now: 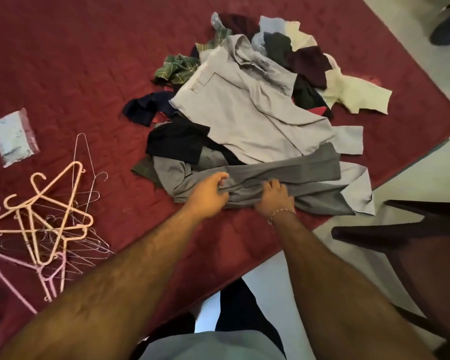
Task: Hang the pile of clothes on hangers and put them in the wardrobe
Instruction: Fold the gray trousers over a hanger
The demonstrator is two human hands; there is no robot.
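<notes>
From the head view, a pile of clothes (247,100) lies on a red quilted mattress (76,61). At the pile's near edge is a grey garment (283,175), stretched sideways. The left hand (208,196) has its fingers curled into the grey cloth, gripping a bunched fold. The right hand (276,197) lies on the same garment just beside it, fingers bent down into the fabric; it seems to pinch the cloth, though the fingertips are partly hidden. A large light grey shirt (244,110) tops the pile. Well left of the pile lies a tangle of hangers (47,219), and beyond them a small plastic packet (13,137).
</notes>
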